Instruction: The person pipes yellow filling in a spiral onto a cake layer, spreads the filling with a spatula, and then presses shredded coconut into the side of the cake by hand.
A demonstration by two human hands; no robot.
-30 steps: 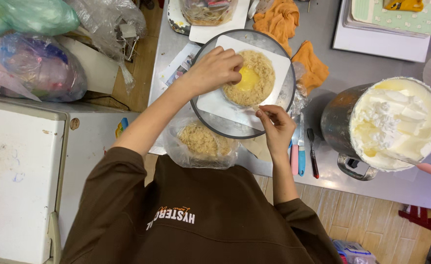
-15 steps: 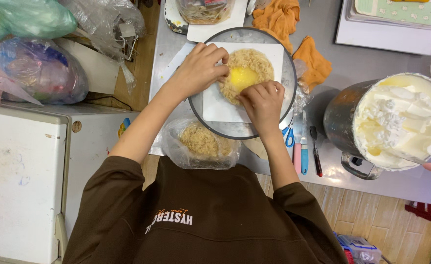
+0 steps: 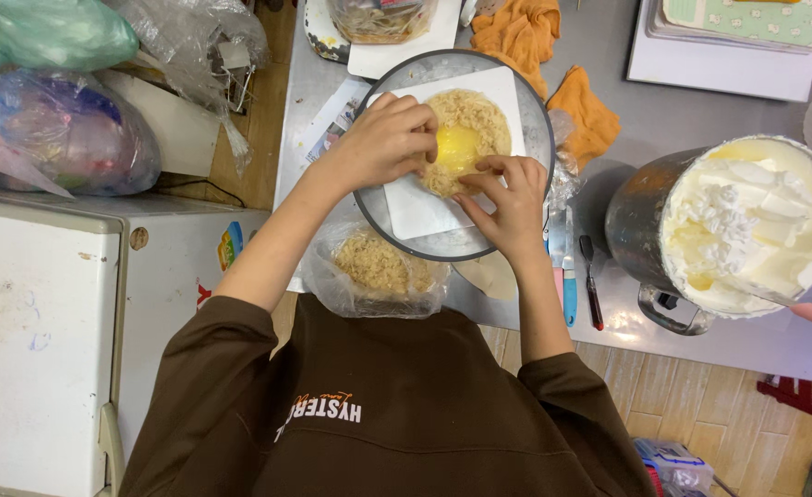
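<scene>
A round grey turntable [image 3: 369, 207] is taking up the steel counter's middle. A clear plastic bag of tan crumbs [image 3: 375, 267] is crowding its near edge, orange cloths [image 3: 582, 110] are lying beside its far right, and a metal pot of white cream [image 3: 737, 230] is blocking the right. Bare counter [image 3: 700, 115] is lying open between cloths and pot.

Left hand [image 3: 389, 140] covers the left edge of the crumb mound [image 3: 473, 138]; its fingertips cannot be seen. Clear container [image 3: 380, 18] at top centre is cut by the frame edge. Red rack [image 3: 806, 398], lower right, is partly cropped. Contents of the wrapped bags [image 3: 70, 129], upper left, are indistinct.
</scene>
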